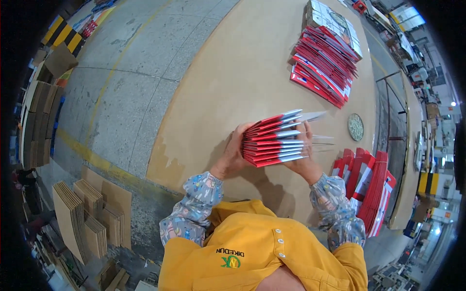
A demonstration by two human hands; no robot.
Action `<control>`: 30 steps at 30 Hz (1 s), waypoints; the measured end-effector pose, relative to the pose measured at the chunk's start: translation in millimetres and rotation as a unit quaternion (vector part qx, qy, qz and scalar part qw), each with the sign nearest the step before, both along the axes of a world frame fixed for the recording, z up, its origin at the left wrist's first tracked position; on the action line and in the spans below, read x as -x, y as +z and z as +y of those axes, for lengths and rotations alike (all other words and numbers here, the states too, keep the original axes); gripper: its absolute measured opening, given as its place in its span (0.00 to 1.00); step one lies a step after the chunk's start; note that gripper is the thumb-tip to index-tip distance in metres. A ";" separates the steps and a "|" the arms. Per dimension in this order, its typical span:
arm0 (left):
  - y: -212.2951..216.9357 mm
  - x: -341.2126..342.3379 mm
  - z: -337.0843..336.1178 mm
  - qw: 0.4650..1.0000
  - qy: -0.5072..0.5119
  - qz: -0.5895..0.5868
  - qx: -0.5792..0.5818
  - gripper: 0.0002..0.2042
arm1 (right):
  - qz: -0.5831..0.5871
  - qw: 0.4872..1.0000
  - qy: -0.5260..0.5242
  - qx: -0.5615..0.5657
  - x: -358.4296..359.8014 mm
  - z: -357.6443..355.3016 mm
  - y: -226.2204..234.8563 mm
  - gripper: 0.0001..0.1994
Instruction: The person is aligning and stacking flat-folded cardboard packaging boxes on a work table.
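Observation:
Between my two hands is a stack of red and white folded cartons [272, 140], held up above the brown tabletop [208, 97]. My left hand [233, 151] is wrapped round the stack's left end. At the right end my right hand [302, 157] grips the cartons, its fingers partly hidden and a little blurred. Some white flaps stick out past that hand. A second pile of red cartons [325, 63] lies fanned out at the far right of the table. More red cartons [366, 186] stand close together to the right of my right forearm.
A round patterned green dish [356, 127] sits near the table's right edge. Behind the far pile is a white printed box [335, 24]. Brown cardboard bundles [90, 213] stand on the floor at left, with stacked cardboard [39, 121] beyond. A metal frame [391, 111] stands at right.

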State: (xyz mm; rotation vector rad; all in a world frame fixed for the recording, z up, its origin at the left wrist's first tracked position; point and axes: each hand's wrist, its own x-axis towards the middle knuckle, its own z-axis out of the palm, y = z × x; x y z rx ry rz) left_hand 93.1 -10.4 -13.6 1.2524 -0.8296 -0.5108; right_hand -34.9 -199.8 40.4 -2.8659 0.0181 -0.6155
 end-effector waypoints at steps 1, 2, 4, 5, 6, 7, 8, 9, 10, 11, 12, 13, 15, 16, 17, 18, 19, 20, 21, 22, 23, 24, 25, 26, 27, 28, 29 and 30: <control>6.7 -4.0 0.2 0.991 -0.005 -0.128 -0.041 0.45 | 0.002 1.000 -0.001 0.001 0.1 -1.7 -1.2 0.55; 8.1 -4.0 -1.4 0.991 -0.006 -0.127 -0.040 0.45 | -0.009 0.998 -0.034 -0.048 0.4 -3.6 -4.1 0.54; 11.2 -1.9 -2.0 0.990 -0.015 -0.123 -0.062 0.44 | -0.047 0.995 -0.068 -0.060 -4.6 -5.5 -9.2 0.46; 8.4 2.8 -7.2 0.990 -0.016 -0.123 -0.061 0.44 | -0.047 0.995 -0.069 -0.059 -3.8 -6.2 -17.5 0.46; 6.4 9.9 -13.7 0.991 0.066 -0.117 -0.019 0.44 | -0.015 0.982 -0.053 -0.182 -9.9 0.7 -17.7 0.40; 4.6 15.8 -17.7 0.983 0.147 -0.110 0.023 0.44 | 0.017 0.952 -0.036 -0.302 -14.9 6.4 -15.9 0.33; 2.7 19.9 -16.7 0.987 0.151 -0.039 0.047 0.42 | 0.003 0.992 0.019 -0.122 -10.1 3.7 -4.6 0.22; 0.5 18.3 -17.5 0.987 0.150 -0.038 0.046 0.42 | 0.004 0.992 0.018 -0.122 -6.9 2.1 -7.4 0.22; -2.1 14.0 -18.3 0.986 0.140 -0.092 0.023 0.42 | 0.031 0.981 0.031 -0.187 -2.3 -1.8 -12.0 0.22; -4.5 10.3 -18.0 0.981 0.129 -0.146 -0.001 0.42 | 0.058 0.965 0.045 -0.251 2.5 -5.4 -14.5 0.21; -4.1 6.3 -19.1 0.981 0.127 -0.145 -0.001 0.42 | 0.046 0.982 0.050 -0.178 6.8 -9.8 -5.3 0.22; -3.4 2.4 -19.7 0.972 0.114 -0.203 -0.025 0.41 | 0.047 0.982 0.047 -0.178 8.9 -11.4 -12.9 0.22; -6.1 2.5 -22.6 0.959 0.103 -0.261 -0.051 0.41 | 0.094 0.891 -0.042 -0.442 6.1 -7.4 -27.4 0.24; -10.3 6.1 -26.0 0.974 0.116 -0.196 -0.005 0.40 | 0.095 0.820 -0.087 -0.557 3.2 -4.2 -24.6 0.23; -14.0 8.1 -27.3 0.982 0.129 -0.130 0.042 0.39 | 0.096 0.820 -0.085 -0.558 2.5 -5.6 -16.9 0.23; -10.8 7.4 -28.3 0.982 0.128 -0.129 0.042 0.39 | 0.078 0.945 -0.003 -0.317 0.5 -7.3 -3.2 0.22; -6.9 5.8 -29.4 0.985 0.106 -0.119 0.059 0.38 | 0.053 0.994 0.080 -0.050 -0.6 -10.1 3.1 0.21; -4.0 4.8 -30.2 0.987 0.084 -0.110 0.077 0.38 | 0.073 0.984 0.082 -0.139 1.7 -16.8 -10.6 0.20; -8.1 5.2 -30.9 0.987 0.083 -0.111 0.079 0.38 | 0.071 0.985 0.081 -0.137 4.1 -19.4 -13.8 0.20; -15.6 6.4 -29.2 0.988 0.100 -0.102 0.058 0.37 | 0.043 0.993 0.080 -0.071 5.3 -19.1 -15.8 0.18; -22.8 7.1 -27.7 0.988 0.116 -0.093 0.036 0.36 | 0.014 0.997 0.078 -0.006 5.4 -18.8 -16.2 0.16; -21.2 4.2 -30.4 0.988 0.115 -0.095 0.039 0.36 | 0.075 0.991 0.044 -0.098 -3.9 -16.5 -10.9 0.12; -19.5 -0.3 -34.0 0.992 0.097 -0.072 0.025 0.35 | 0.073 0.992 0.043 -0.097 -5.1 -14.1 -10.9 0.12; -17.5 -3.3 -36.5 0.996 0.079 -0.049 0.012 0.35 | 0.064 0.987 -0.009 -0.145 -4.7 -11.9 -11.4 0.10; -22.3 -5.1 -36.6 0.995 0.083 -0.052 0.013 0.35 | 0.054 0.978 -0.057 -0.193 -7.8 -9.9 -11.4 0.09; -27.6 -5.8 -35.6 0.996 0.079 -0.037 -0.001 0.35 | 0.052 0.979 -0.052 -0.192 -10.8 -6.8 -10.7 0.09; -32.8 -5.8 -33.4 0.997 0.075 -0.020 -0.015 0.35 | 0.028 0.987 -0.041 -0.155 -13.2 -2.8 -9.0 0.10; -21.3 -3.7 -31.6 0.991 0.072 -0.092 -0.058 0.37 | 0.008 0.992 -0.039 -0.117 -11.3 -4.2 -9.1 0.10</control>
